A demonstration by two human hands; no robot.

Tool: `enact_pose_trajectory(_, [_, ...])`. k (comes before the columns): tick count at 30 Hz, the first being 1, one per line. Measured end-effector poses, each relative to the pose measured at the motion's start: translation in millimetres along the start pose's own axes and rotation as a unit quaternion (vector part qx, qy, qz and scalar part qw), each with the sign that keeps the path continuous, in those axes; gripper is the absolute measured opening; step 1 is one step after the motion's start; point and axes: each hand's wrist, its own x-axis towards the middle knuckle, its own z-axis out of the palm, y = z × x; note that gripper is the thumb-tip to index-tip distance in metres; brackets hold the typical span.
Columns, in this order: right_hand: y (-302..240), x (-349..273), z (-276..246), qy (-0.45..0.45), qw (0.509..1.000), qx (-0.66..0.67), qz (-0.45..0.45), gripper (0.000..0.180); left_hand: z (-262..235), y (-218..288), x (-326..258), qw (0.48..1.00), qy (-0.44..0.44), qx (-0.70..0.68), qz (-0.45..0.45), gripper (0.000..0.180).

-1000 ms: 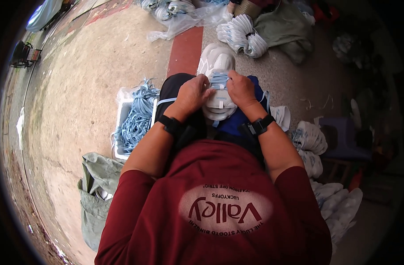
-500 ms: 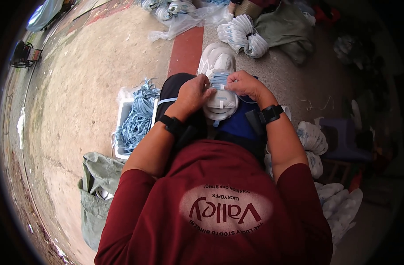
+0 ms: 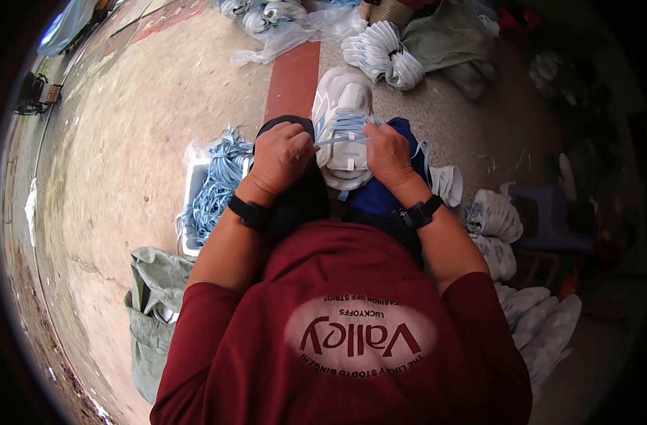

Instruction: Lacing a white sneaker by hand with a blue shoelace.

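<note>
Centre frame: left hand (image 3: pixel 284 152) and right hand (image 3: pixel 386 154) both closed, pinching pale blue flat lace (image 3: pixel 345 134) across white chunky sneaker (image 3: pixel 343 113); bin of blue laces (image 3: pixel 214 188) at left.

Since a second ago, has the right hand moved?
Yes, slightly. The right hand has drawn back toward the body from the white sneaker's laces, measured against the red floor stripe; the sneaker stayed put.

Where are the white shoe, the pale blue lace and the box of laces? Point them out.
white shoe (image 3: pixel 341 92), head view, on its toe.
pale blue lace (image 3: pixel 345 137), head view, stretched between the hands.
box of laces (image 3: pixel 217 184), head view, on the lace heap.
</note>
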Motion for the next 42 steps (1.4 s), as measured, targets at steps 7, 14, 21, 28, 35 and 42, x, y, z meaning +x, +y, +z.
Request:
enact_pose_trajectory(7, [15.4, -5.4, 3.5, 0.038, 0.99, 0.112, 0.081, 0.017, 8.1, -2.2, 5.0, 0.984, -0.127, -0.121, 0.019, 0.021])
enact_pose_trajectory(14, [-3.5, 1.8, -24.0, -0.036, 0.985, 0.044, 0.164, 0.023, 46.4, -10.7, 32.7, 0.982, -0.159, -0.089, -0.042, 0.008])
enact_pose_trajectory(21, [8.1, 8.0, -24.0, -0.072, 0.984, 0.055, 0.153, 0.021, 58.6, -15.7, 46.6, 0.966, -0.252, 0.008, -0.058, 0.01])
enact_pose_trajectory(28, [18.9, -1.8, -10.8, 0.032, 0.995, -0.093, -0.025, 0.005, 63.9, -4.6, 34.9, 0.992, -0.107, 0.066, 0.021, 0.009])
enact_pose_trajectory(35, [47.9, -19.3, -10.9, 0.044, 0.962, -0.111, -0.244, 0.026, 44.9, -10.4, 31.3, 0.976, -0.2, -0.008, 0.083, 0.009])
enact_pose_trajectory(42, [49.3, -21.8, -19.1, 0.006, 0.966, -0.1, -0.237, 0.044, 33.4, -0.8, -2.3, 0.978, -0.122, -0.127, -0.11, 0.011])
